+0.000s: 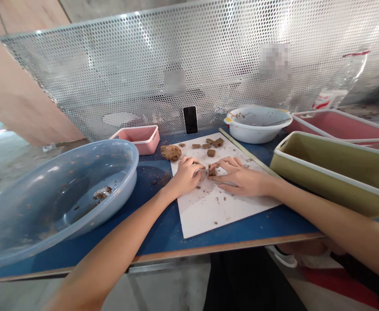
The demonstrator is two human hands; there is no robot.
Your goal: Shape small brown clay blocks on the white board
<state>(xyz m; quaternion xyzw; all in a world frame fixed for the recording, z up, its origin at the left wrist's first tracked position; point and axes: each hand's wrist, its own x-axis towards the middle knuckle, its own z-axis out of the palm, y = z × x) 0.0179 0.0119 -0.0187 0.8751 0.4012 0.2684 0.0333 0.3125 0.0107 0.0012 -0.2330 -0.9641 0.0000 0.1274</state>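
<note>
Blue table (pixel 241 232), perforated metal screen (pixel 127 65) behind. White board (pixel 202 214) on table, small brown piece (pixel 212 171) near its middle. Right hand (pixel 241 178) has fingertips at the piece; can't tell if pinching. Left hand (pixel 185 176) half-curled, thumb apart from fingers, just beside. More brown pieces (pixel 211 153) farther up board; crumbly lump (pixel 171 152) at its left edge.
</note>
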